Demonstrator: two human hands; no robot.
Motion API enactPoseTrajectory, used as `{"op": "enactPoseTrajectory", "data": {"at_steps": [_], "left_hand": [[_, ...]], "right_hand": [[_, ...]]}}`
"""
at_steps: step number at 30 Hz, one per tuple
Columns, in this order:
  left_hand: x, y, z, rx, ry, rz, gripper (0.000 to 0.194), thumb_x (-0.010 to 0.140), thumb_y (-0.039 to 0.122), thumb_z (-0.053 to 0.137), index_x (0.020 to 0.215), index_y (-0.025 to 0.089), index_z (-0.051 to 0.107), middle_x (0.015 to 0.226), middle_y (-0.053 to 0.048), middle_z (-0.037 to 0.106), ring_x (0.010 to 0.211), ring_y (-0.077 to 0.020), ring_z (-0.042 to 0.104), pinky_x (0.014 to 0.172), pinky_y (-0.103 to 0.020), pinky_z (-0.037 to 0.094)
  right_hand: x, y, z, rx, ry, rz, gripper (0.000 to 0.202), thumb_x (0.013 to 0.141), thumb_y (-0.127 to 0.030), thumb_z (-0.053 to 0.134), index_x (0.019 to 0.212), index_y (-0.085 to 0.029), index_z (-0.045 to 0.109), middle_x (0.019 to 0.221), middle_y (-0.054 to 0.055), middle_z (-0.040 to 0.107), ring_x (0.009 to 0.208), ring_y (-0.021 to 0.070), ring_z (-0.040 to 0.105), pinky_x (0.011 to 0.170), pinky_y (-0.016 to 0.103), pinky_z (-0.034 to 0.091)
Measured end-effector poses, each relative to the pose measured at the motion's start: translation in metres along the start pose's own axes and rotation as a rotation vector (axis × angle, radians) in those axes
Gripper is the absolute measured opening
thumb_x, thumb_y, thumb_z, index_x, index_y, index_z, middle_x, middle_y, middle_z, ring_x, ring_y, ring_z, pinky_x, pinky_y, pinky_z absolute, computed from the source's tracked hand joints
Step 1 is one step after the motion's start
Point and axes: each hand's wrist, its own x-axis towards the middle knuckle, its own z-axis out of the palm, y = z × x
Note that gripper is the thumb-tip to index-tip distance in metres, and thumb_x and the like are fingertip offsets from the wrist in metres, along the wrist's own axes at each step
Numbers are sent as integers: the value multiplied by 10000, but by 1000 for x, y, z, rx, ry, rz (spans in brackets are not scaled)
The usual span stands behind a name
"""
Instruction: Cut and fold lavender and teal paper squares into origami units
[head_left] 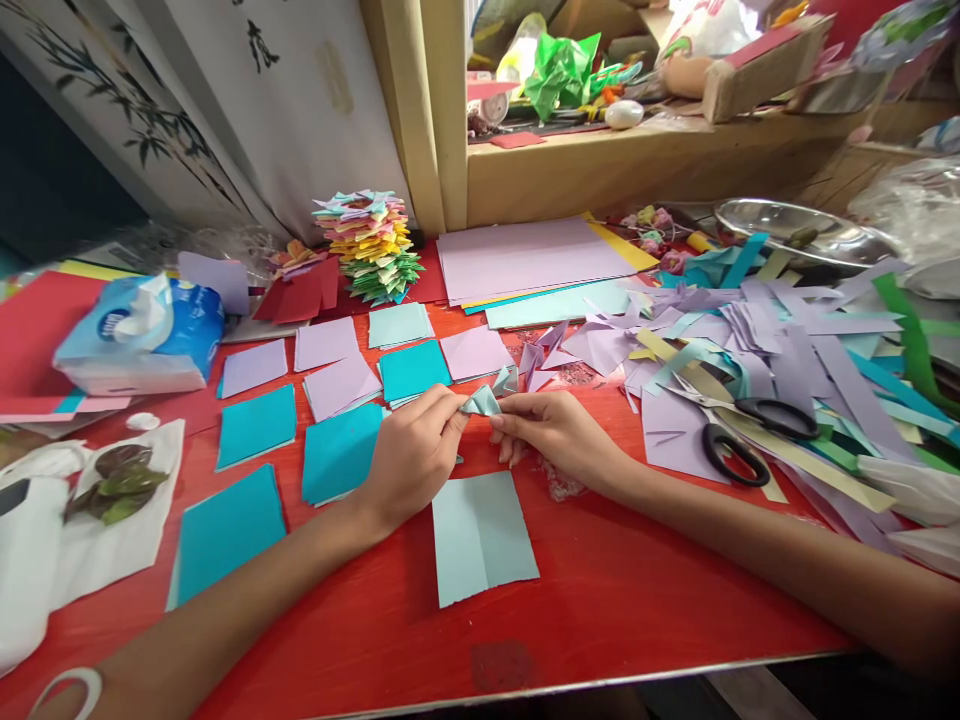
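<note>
Between my two hands is a small folded piece of pale blue paper (484, 402), pinched from both sides above the red table. My left hand (418, 445) has its thumb and fingers closed on the paper's left side. On the right side, my right hand (551, 428) grips it between thumb and forefinger. Just below them lies a creased pale blue paper square (484, 540), flat on the table. Stacks of teal squares (341, 450) and lilac squares (341, 383) sit to the left of my hands. Several folded lilac pieces (544, 355) lie beyond my right hand.
Black-handled scissors (750, 430) rest on a heap of paper strips (810, 340) at right. A metal bowl (806, 225) stands behind. At the back are a layered paper-fold tower (371, 245) and large paper sheets (532, 262). A tissue pack (139, 330) sits left on the red table (615, 600).
</note>
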Motion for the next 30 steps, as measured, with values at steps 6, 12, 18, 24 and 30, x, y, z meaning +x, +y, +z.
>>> {"op": "enactPoseTrajectory", "data": {"at_steps": [6, 12, 18, 24, 30], "left_hand": [[2, 0, -3, -21, -23, -71, 123, 857, 236, 455, 897, 188, 561, 827, -8, 557, 716, -124, 505, 632, -243, 403], [4, -1, -4, -54, -20, -2, 154, 842, 319, 511, 785, 182, 551, 764, 1, 556, 736, -128, 502, 694, -259, 393], [5, -3, -6, -238, -59, -72, 228, 848, 324, 501, 680, 178, 551, 679, 8, 540, 627, -111, 484, 616, -243, 391], [7, -1, -9, -273, -140, -90, 189, 851, 302, 489, 743, 181, 586, 759, -2, 580, 736, -127, 514, 672, -240, 409], [6, -2, -6, -180, -108, -43, 210, 855, 301, 484, 700, 180, 557, 709, 1, 534, 685, -121, 479, 639, -239, 387]], "right_hand": [[0, -2, -2, -6, 30, 28, 250, 827, -337, 522, 686, -134, 564, 579, 13, 617, 529, 110, 616, 554, 238, 503], [1, -1, -4, 63, -66, 29, 253, 815, -357, 548, 721, -125, 584, 615, 12, 624, 530, 102, 612, 550, 238, 509], [3, -7, -7, 94, -124, 77, 258, 801, -353, 574, 704, -115, 595, 598, 11, 620, 520, 95, 609, 538, 231, 511], [3, -8, -10, 44, -150, 96, 265, 816, -349, 549, 696, -115, 583, 579, 17, 624, 517, 102, 611, 544, 236, 505], [-3, -5, -6, -142, -142, -19, 226, 831, -336, 526, 729, -142, 579, 582, -3, 581, 532, 100, 579, 531, 226, 463]]}}
